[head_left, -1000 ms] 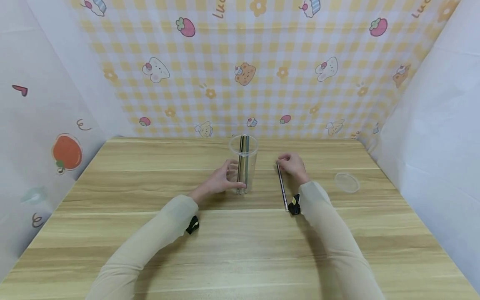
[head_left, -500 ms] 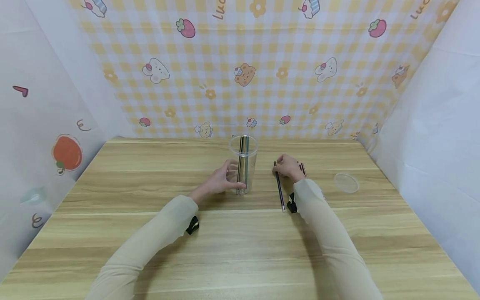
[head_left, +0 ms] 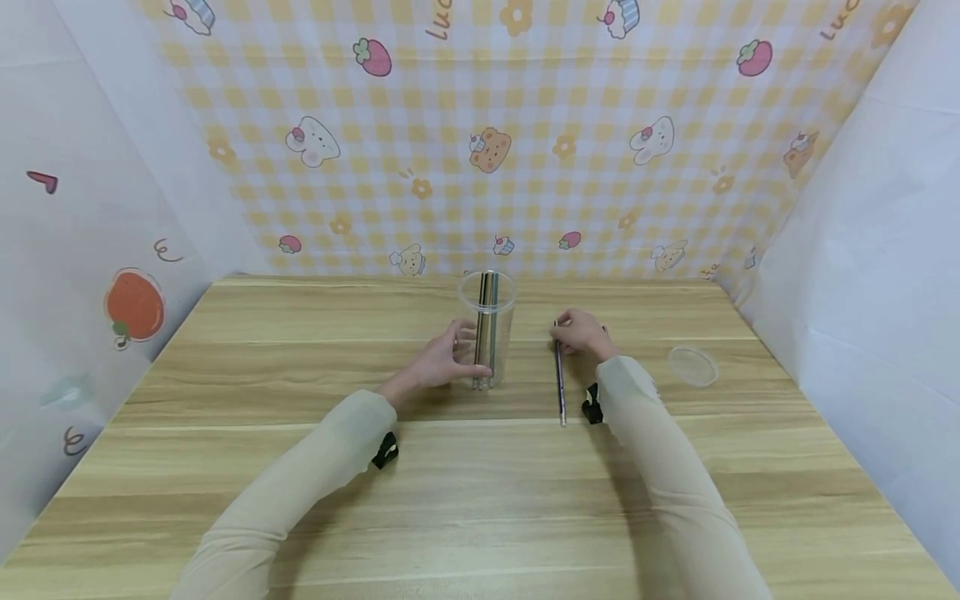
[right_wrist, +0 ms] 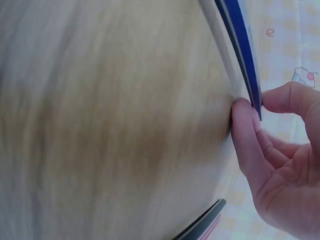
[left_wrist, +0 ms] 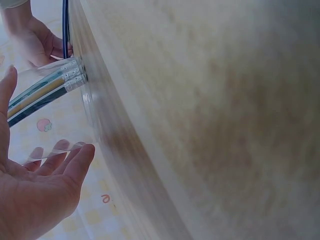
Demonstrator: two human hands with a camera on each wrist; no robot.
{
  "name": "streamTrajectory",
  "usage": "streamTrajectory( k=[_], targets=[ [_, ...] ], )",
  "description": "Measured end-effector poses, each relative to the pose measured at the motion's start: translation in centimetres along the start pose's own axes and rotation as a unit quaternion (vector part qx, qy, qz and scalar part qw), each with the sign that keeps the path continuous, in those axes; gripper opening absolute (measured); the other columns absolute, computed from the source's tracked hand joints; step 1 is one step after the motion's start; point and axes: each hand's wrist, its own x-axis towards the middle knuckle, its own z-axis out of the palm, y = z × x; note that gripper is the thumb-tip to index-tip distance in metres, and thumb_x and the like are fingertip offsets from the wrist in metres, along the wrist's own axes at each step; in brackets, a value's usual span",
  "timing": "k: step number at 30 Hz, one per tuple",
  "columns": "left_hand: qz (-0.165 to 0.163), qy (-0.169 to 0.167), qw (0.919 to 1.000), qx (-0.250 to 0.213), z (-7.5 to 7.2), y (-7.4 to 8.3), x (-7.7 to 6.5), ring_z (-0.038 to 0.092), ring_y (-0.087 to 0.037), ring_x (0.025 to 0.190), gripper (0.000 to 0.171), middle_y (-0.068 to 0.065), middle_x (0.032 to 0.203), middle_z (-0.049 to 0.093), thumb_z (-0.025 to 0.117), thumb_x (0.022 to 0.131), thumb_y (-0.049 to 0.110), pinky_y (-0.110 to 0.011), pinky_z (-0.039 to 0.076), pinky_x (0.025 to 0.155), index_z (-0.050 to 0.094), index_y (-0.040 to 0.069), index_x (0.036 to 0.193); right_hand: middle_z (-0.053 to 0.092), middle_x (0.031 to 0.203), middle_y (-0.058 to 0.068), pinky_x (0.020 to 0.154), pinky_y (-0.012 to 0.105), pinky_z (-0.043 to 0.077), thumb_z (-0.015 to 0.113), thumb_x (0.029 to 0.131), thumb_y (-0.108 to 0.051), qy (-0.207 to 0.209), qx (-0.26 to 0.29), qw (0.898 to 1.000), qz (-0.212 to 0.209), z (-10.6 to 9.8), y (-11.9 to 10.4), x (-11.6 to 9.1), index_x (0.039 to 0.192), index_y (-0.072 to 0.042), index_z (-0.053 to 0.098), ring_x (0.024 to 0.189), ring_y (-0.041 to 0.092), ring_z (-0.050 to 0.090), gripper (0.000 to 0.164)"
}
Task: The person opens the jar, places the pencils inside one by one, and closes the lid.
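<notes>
My left hand [head_left: 437,360] grips a tall clear plastic cup [head_left: 507,343] from its left side, thumb in front and fingers behind. Several pencils [head_left: 487,333] stand in the cup, their metal-banded eraser ends down at its base in the left wrist view. To the right of the cup, my right hand [head_left: 581,332] pinches a dark blue pencil [head_left: 560,387] near its far end. That pencil's eraser end points toward me. In the right wrist view, the blue pencil [right_wrist: 240,47] runs between thumb and fingertips, close over the table.
Another dark pencil with red stripes [right_wrist: 200,225] lies beside the right hand, mostly hidden by it in the head view. A clear round lid [head_left: 693,367] lies further right on the wooden table [head_left: 480,508]. A checked cloth wall [head_left: 420,108] stands behind.
The right hand shifts slightly left, then back right, and the pencil's angle turns, its eraser end swinging a little left. The left hand and cup stay still.
</notes>
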Motion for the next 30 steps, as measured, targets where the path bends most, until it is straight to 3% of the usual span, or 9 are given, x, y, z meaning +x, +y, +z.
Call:
streamTrajectory(
  k=[6,16,21,25,30],
  targets=[
    [-0.008,0.0,1.0,0.004,0.0,0.3,-0.1,0.036,-0.032,0.119,0.078,-0.018,0.13,0.037,0.077,0.068,0.024,-0.039,0.031,0.097,0.03,0.009,0.128,0.056,0.09,0.021,0.066,0.03,0.052,0.047,0.086,-0.008,-0.003,0.067,0.998,-0.019,-0.7,0.5,-0.2,0.122,0.009,0.042,0.069,0.021,0.059,0.04],
    [-0.008,-0.017,0.9998,-0.007,-0.4,3.5,-1.8,0.032,-0.039,0.119,0.073,-0.026,0.13,0.034,0.073,0.073,0.013,-0.044,0.028,0.098,0.028,0.0,0.128,0.05,0.1,0.023,0.075,0.038,0.05,0.051,0.086,-0.006,0.006,0.148,0.989,-0.013,-1.5,0.5,-0.7,0.125,0.007,0.039,0.075,0.024,0.057,0.042],
    [-0.009,-0.017,0.9998,0.001,-0.4,3.5,-1.7,0.033,-0.038,0.119,0.073,-0.025,0.13,0.035,0.073,0.072,0.014,-0.043,0.028,0.098,0.029,0.001,0.128,0.05,0.099,0.026,0.076,0.04,0.049,0.05,0.086,-0.003,0.013,0.183,0.982,-0.035,-2.1,0.6,-0.6,0.124,0.009,0.037,0.068,0.017,0.058,0.042],
    [-0.013,-0.017,0.9998,-0.005,-0.4,3.3,-1.6,0.032,-0.039,0.119,0.074,-0.025,0.131,0.034,0.074,0.072,0.014,-0.044,0.028,0.098,0.028,0.001,0.129,0.05,0.102,0.031,0.074,0.039,0.049,0.048,0.088,-0.004,0.018,0.191,0.98,-0.059,-2.6,0.6,-0.7,0.124,0.009,0.037,0.072,0.022,0.06,0.04],
    [-0.017,-0.015,0.9997,-0.002,-0.4,3.4,-1.7,0.033,-0.038,0.119,0.074,-0.024,0.131,0.034,0.074,0.072,0.014,-0.042,0.028,0.098,0.028,0.002,0.129,0.05,0.1,0.029,0.076,0.04,0.049,0.045,0.09,-0.007,0.028,0.19,0.979,-0.073,-3.4,0.3,-1.1,0.125,0.008,0.037,0.07,0.019,0.058,0.039]
  ],
)
